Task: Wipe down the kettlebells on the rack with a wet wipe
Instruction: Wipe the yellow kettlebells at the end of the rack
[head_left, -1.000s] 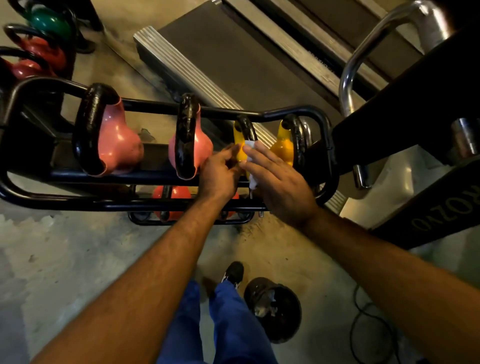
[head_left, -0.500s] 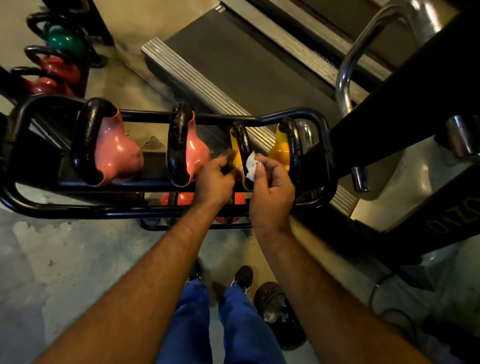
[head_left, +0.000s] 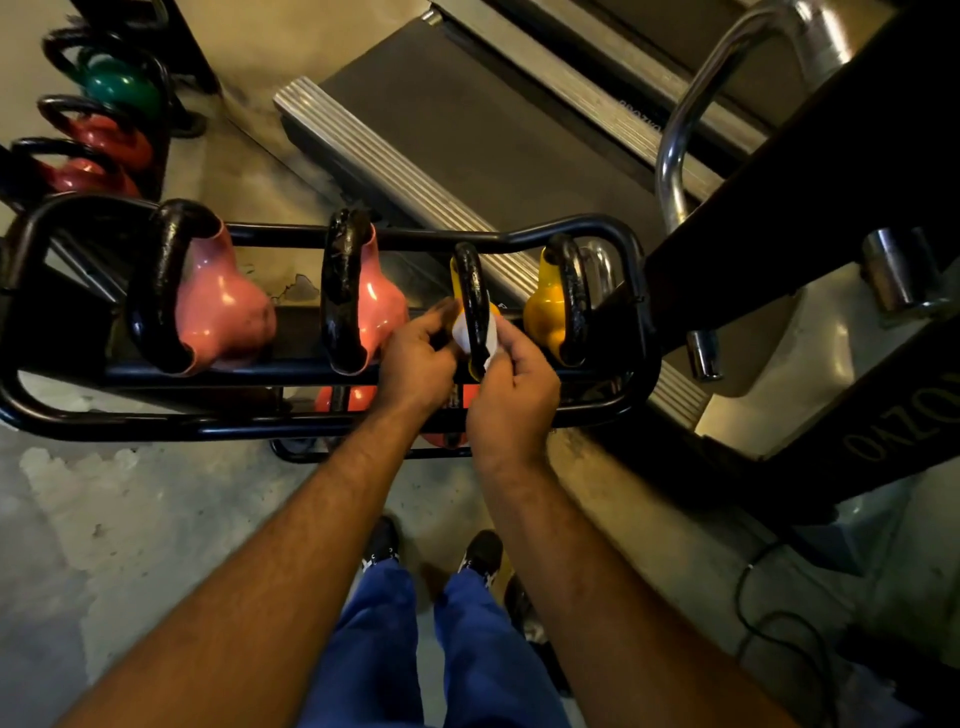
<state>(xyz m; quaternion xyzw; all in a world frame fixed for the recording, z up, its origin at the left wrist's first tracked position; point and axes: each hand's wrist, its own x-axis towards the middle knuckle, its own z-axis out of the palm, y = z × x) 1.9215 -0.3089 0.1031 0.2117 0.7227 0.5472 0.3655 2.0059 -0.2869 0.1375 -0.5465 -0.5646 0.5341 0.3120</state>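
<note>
Both hands work at the third kettlebell along the black tubular steel rack (head_left: 311, 423), a small yellow kettlebell with a black handle (head_left: 471, 301): the left hand (head_left: 415, 358) and the right hand (head_left: 511, 387) each have curled fingers pinching an end of the white wet wipe (head_left: 460, 332), which passes behind the handle. Pulled hard, the thin wipe could tear or slip free. The bell might also rock against its yellow neighbour (head_left: 545, 312), just beside it.

A treadmill (head_left: 467, 119) lay behind on the concrete floor (head_left: 130, 519). A chrome bar (head_left: 680, 130) curved at right, and a black cable (head_left: 769, 613) lay near blue trousers (head_left: 374, 649).
</note>
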